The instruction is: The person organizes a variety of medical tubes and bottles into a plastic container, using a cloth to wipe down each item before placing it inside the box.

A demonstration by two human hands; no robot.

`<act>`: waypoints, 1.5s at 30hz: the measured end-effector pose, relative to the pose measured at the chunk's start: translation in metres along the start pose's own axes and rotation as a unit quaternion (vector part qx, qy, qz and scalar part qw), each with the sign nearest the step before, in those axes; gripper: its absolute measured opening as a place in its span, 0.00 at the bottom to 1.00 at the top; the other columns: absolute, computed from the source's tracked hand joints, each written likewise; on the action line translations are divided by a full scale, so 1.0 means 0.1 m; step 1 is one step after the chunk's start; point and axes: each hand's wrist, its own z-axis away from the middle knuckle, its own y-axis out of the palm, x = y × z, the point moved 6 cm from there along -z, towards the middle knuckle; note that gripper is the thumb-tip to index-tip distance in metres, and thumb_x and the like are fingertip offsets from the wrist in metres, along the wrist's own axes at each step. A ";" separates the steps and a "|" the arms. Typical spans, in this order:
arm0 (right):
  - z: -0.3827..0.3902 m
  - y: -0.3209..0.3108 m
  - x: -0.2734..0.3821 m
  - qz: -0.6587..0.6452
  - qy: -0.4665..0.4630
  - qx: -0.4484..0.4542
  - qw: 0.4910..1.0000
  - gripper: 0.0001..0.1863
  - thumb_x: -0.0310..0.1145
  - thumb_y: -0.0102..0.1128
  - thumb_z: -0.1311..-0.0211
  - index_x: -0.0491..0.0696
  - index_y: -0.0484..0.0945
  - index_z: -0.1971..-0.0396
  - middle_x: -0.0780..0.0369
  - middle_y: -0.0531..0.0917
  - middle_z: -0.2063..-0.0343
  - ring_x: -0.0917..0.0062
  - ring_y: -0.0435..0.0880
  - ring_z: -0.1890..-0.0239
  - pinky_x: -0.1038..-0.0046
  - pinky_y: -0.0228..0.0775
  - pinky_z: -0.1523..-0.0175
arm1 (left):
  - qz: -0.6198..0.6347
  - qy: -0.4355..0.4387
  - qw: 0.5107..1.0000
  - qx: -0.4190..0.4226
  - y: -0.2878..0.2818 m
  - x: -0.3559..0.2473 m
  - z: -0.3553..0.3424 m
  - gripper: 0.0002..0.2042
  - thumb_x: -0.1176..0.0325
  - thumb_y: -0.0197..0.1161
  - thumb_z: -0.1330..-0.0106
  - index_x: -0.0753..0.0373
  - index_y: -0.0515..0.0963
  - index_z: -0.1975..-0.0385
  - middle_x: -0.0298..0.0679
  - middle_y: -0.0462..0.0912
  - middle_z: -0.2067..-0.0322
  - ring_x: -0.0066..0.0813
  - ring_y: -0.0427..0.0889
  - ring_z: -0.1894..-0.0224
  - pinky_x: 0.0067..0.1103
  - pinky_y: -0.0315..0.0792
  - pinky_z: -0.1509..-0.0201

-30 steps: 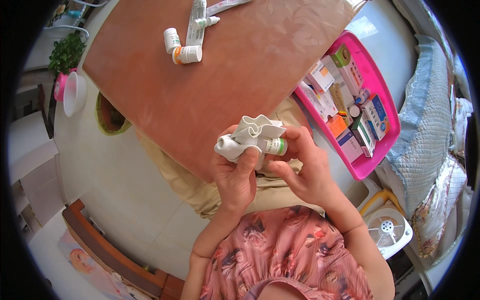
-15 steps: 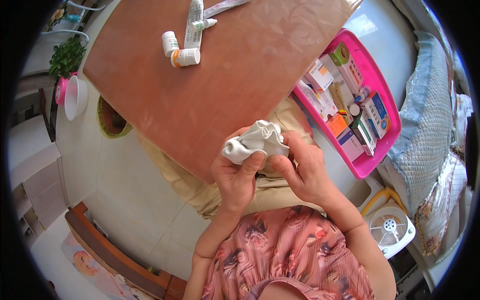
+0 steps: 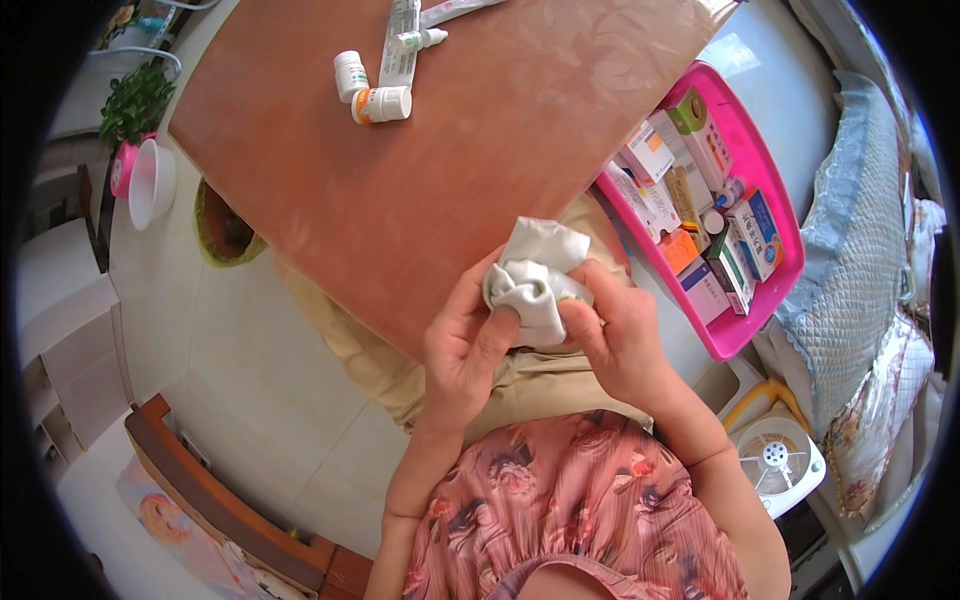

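My left hand (image 3: 462,350) and my right hand (image 3: 622,338) both grip a crumpled white cloth (image 3: 535,280) held over my lap, near the brown table's front edge. My left thumb presses the gathered folds; my right thumb and fingers pinch its other side. Whatever lies inside the folds is mostly hidden. Further off on the table (image 3: 380,220) lie two white pill bottles (image 3: 350,76) (image 3: 381,104), one with an orange label, a small dropper bottle (image 3: 420,40) and long white packets (image 3: 400,65).
A pink tray (image 3: 778,230) of medicine boxes stands at the right, beside quilted cushions (image 3: 840,240) and a small white fan (image 3: 775,455). Left of the table are a plant (image 3: 135,100), a white basin (image 3: 150,185), a green container (image 3: 215,230) and wooden furniture (image 3: 220,480).
The green-capped bottle seen in the cloth a second ago is now covered by it. The cloth has shifted slightly right, its folds turned and a flap raised, with both my hands closed on it.
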 end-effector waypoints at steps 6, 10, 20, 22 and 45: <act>0.04 0.00 0.17 0.212 -0.173 -0.015 0.962 0.17 0.43 0.55 0.31 0.41 0.72 0.58 0.62 0.77 0.83 0.76 0.78 0.80 0.71 0.67 0.73 | 0.110 0.094 0.989 -0.038 -0.01 -0.03 -0.07 0.14 0.65 0.60 0.31 0.66 0.76 0.51 0.49 0.81 0.52 0.39 0.81 0.49 0.34 0.75 0.44; 0.06 0.05 -0.11 -0.152 0.120 0.131 0.972 0.18 0.43 0.56 0.31 0.42 0.72 0.57 0.63 0.76 0.83 0.76 0.76 0.81 0.71 0.67 0.72 | 0.169 0.077 0.982 -0.026 0.00 0.02 -0.09 0.14 0.65 0.61 0.32 0.65 0.77 0.51 0.49 0.82 0.53 0.42 0.81 0.49 0.36 0.76 0.44; -0.05 0.00 -0.02 -0.034 0.034 0.089 0.995 0.15 0.38 0.57 0.32 0.42 0.71 0.56 0.65 0.75 0.84 0.83 0.73 0.83 0.78 0.62 0.76 | 0.173 0.088 0.974 -0.117 -0.15 0.09 -0.06 0.12 0.68 0.61 0.33 0.63 0.77 0.52 0.47 0.83 0.54 0.42 0.80 0.47 0.35 0.78 0.44; 0.00 0.06 -0.19 -0.145 0.117 0.153 0.971 0.15 0.36 0.60 0.34 0.42 0.71 0.55 0.64 0.75 0.84 0.81 0.72 0.83 0.77 0.62 0.76 | 0.161 0.113 0.975 -0.100 -0.16 0.06 -0.05 0.12 0.68 0.61 0.33 0.62 0.77 0.51 0.47 0.83 0.53 0.43 0.80 0.47 0.35 0.78 0.44; -0.07 0.19 -0.01 -0.189 0.066 0.098 0.975 0.14 0.39 0.46 0.25 0.43 0.70 0.58 0.68 0.79 0.78 0.90 0.67 0.81 0.84 0.59 0.76 | 0.072 0.072 0.969 -0.223 -0.27 0.07 -0.11 0.13 0.71 0.58 0.29 0.69 0.75 0.48 0.38 0.82 0.58 0.19 0.80 0.58 0.17 0.76 0.54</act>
